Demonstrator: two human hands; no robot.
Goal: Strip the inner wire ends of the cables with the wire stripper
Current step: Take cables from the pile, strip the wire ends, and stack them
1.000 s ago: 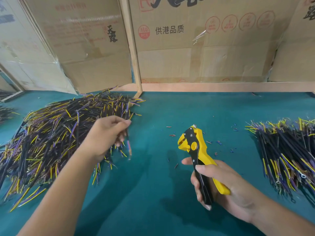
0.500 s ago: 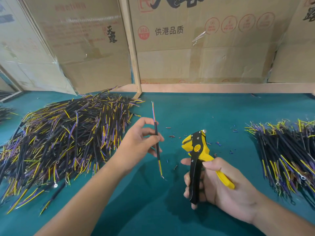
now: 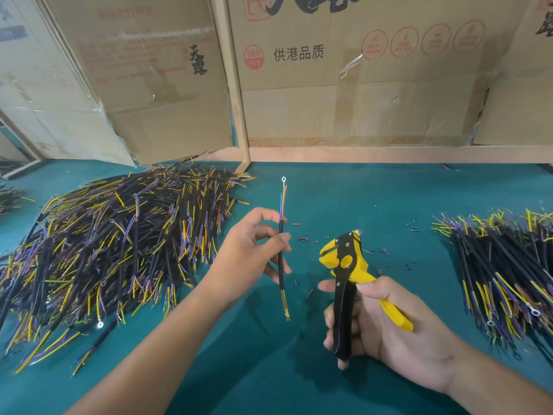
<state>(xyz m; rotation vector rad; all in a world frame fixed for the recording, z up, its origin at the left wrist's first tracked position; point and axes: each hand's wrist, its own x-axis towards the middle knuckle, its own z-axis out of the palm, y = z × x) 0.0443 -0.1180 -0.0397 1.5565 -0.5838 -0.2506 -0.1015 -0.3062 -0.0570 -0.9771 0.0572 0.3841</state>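
Two bare hands work above a teal felt-covered table (image 3: 344, 199). The left hand (image 3: 248, 253) pinches one short black-sheathed cable (image 3: 281, 259) between thumb and fingers, holding it nearly upright. Its upper end fans into thin coloured inner wires, one tipped with a small silver ring terminal (image 3: 283, 179); its lower end shows more coloured wire tips, just above the table.

The right hand (image 3: 398, 333) grips one yellow-and-black wire stripper (image 3: 347, 274), fingers wrapped round the black handle, thumb over the yellow one. The tool's head points up and to the left, near the cable but not touching it.

Two main heaps of similar black cables with yellow and purple wires lie on the table: a large pile on the left (image 3: 110, 247) and a smaller, tidier pile on the right (image 3: 505, 265). Many tiny insulation scraps (image 3: 303, 239) are scattered between them. Three brown cardboard panels (image 3: 359, 94) stand behind.
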